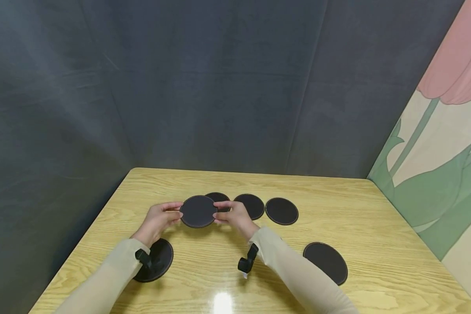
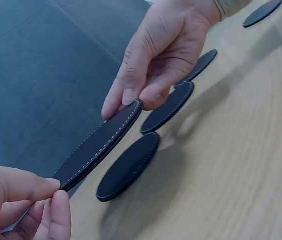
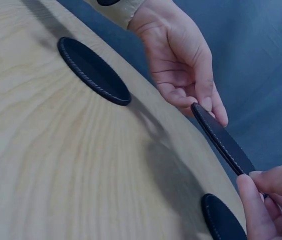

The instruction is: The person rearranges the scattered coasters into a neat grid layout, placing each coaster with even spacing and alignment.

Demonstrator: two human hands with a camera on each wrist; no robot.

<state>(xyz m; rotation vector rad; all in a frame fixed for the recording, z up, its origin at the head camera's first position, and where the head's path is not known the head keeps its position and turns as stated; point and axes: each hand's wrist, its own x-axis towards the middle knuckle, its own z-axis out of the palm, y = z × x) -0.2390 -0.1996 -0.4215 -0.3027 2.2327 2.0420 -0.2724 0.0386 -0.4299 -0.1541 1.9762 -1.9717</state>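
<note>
Both hands hold one black disc (image 1: 198, 211) clear of the wooden surface (image 1: 196, 279), over its left part and near the far edge. The left hand (image 1: 155, 221) pinches the left rim between thumb and fingers; the right hand (image 1: 237, 216) pinches the opposite rim the same way, so the disc hangs tilted between them. A line of pale stitching follows its edge, plain in both wrist views. Beyond it lies a row of three more black discs, flat and close together: the left disc (image 1: 220, 196), partly hidden by the held one and the right hand's fingers; the middle disc (image 1: 250, 206); and the right disc (image 1: 281, 211). Nearer the person are two others, well apart: the near-left disc (image 1: 162, 260), partly covered in the head view by the left wrist, and the near-right disc (image 1: 325, 263), just beyond the right sleeve (image 1: 298, 274). The left sleeve (image 1: 106, 270) is the same pale beige, and each wrist carries a small black mount, one on the left (image 1: 143, 257) and one on the right (image 1: 248, 259). A dark curtain (image 1: 220, 87) hangs behind and to the left; to the right stands a panel (image 1: 439, 144) with a pink flower and green leaves.
</note>
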